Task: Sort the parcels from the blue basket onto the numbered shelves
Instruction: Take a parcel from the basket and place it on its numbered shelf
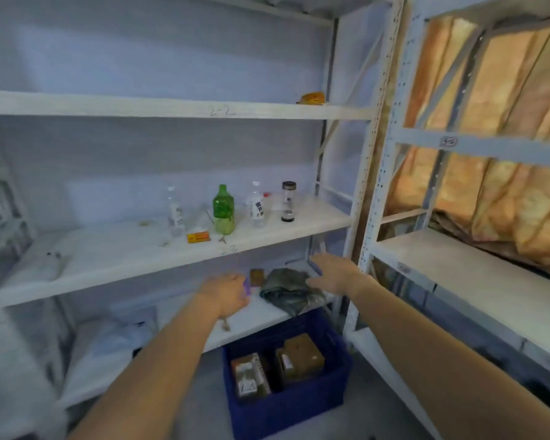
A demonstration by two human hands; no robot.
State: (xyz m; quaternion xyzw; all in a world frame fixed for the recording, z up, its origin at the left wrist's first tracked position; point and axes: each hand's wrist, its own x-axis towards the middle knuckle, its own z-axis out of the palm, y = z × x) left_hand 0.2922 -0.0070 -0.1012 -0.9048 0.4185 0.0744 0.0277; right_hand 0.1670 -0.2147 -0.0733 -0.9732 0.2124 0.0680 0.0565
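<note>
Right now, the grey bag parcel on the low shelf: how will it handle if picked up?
Probably floppy: the grey bag parcel lies crumpled and folded, so it should sag from a one-point grip. Its film looks glossy, so maybe slippery. One corner seems to overhang the low shelf edge; a push could slide it off toward the blue basket.

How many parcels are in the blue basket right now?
2: the left brown box and the right brown box, side by side in the blue basket; others may be hidden underneath.

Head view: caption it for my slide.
Left hand and right hand flank grey parcel on shelf above blue basket.
</note>
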